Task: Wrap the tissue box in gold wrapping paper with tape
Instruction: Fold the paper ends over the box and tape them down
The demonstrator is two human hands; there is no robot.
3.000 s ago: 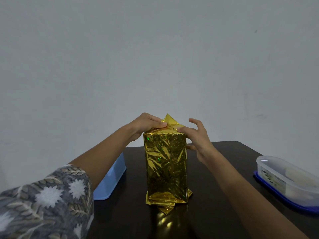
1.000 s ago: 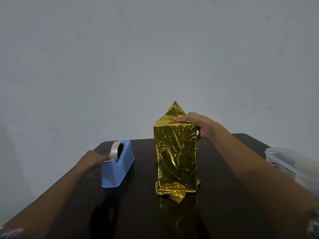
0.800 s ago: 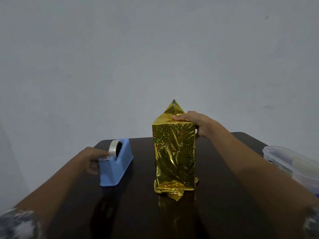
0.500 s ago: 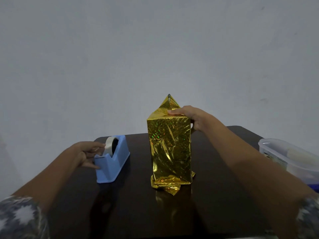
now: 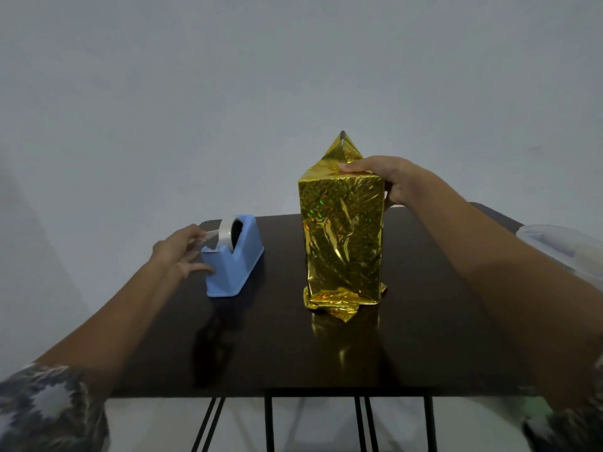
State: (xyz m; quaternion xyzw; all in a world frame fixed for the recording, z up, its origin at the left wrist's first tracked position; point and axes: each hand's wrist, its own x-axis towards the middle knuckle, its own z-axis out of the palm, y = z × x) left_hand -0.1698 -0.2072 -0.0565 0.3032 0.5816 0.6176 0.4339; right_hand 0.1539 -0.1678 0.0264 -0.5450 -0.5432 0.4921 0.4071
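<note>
The right hand (image 5: 390, 179) clasps the top right corner of the tall gold-wrapped tissue box (image 5: 342, 236), with 1 digit stretched flat along the front top edge to pin the folded paper down. The box stands upright on end near the middle of the dark glossy table (image 5: 293, 353). A triangular foil flap (image 5: 342, 151) sticks up unfastened behind the fingers, and crumpled gold paper (image 5: 336, 306) splays loose at the base.

Well to the left, the left hand (image 5: 181, 252) pinches the free end of the clear tape strip (image 5: 211, 235) between thumb and forefinger. Its other fingers rest against the blue plastic tape dispenser (image 5: 236, 269), which carries the white tape roll (image 5: 225, 237).

The step in hand looks like drawing off tape for the top end. Next, I judge, the strip must be torn across the cutter and carried over, and the flap folded flat before sticking.

At the right edge sits 1 clear plastic container (image 5: 554, 247); its contents are pale and too blurred to name.
</note>
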